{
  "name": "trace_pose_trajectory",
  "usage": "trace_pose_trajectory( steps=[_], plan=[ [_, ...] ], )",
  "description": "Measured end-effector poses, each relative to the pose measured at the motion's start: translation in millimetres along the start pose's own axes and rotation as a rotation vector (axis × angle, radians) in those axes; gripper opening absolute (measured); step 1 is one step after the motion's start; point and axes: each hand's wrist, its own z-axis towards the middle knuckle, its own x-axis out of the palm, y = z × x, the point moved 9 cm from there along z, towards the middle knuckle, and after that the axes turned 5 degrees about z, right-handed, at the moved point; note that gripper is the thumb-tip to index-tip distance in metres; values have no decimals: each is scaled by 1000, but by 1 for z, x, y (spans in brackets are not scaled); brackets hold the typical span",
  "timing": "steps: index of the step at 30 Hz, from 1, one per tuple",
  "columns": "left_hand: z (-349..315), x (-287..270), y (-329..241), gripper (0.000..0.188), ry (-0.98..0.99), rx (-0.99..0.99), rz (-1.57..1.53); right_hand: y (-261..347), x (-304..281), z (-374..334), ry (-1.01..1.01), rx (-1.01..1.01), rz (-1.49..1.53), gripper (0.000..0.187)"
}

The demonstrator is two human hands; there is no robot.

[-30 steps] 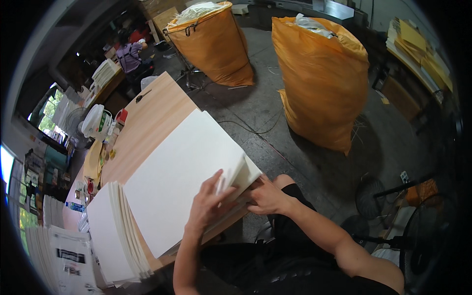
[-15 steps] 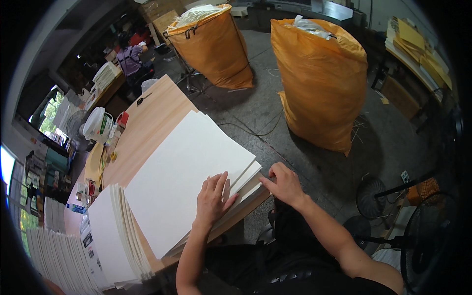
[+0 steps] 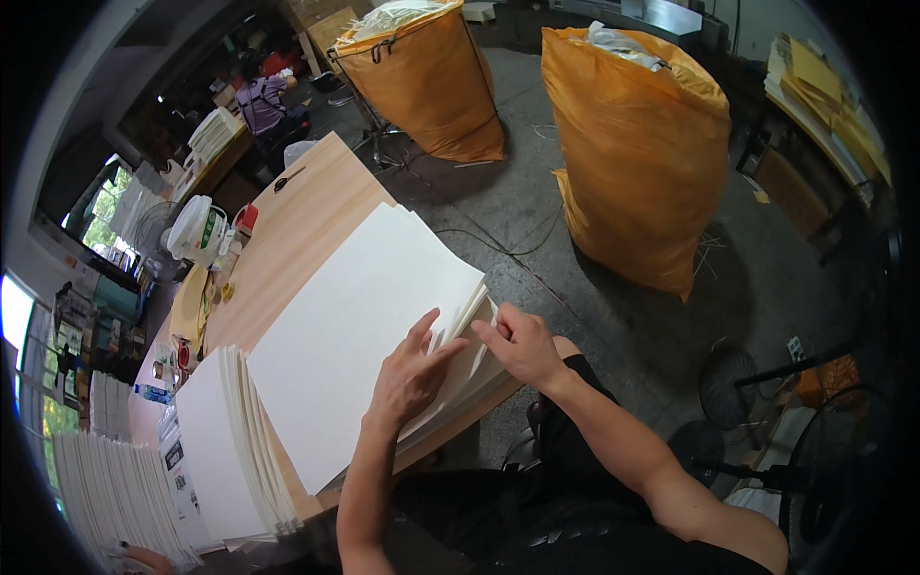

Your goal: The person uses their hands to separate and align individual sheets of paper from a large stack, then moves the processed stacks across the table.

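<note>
A stack of large white card sheets lies slantwise along the table's near side. Its right-hand corner is lifted and bent, with the layers fanned apart. My right hand pinches the edge of some sheets at that corner, thumb and index finger together. Beside it, my left hand rests at the stack's near edge, thumb and fingers apart, touching the top sheet. How many sheets are raised is hidden by the hands.
More white sheets and a tall stack stand at left, a hand near them. The wooden table carries scissors and a white bucket. Two orange sacks stand beyond; a fan is at right.
The sheets' right corner has risen and bent toward the left. My right hand has moved left and up with it, and my left hand's thumb and fingers have spread wider.
</note>
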Motion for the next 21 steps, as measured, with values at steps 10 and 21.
trace_pose_trajectory(
  steps=[10, 21],
  plan=[
    [3, -12, -13, 57, -15, 4, -43, -32, 17, 2, 215, 378, 734, 33],
    [5, -9, -8, 52, 92, -52, -135, -33, 8, 1, 200, 285, 521, 35]
  ],
)
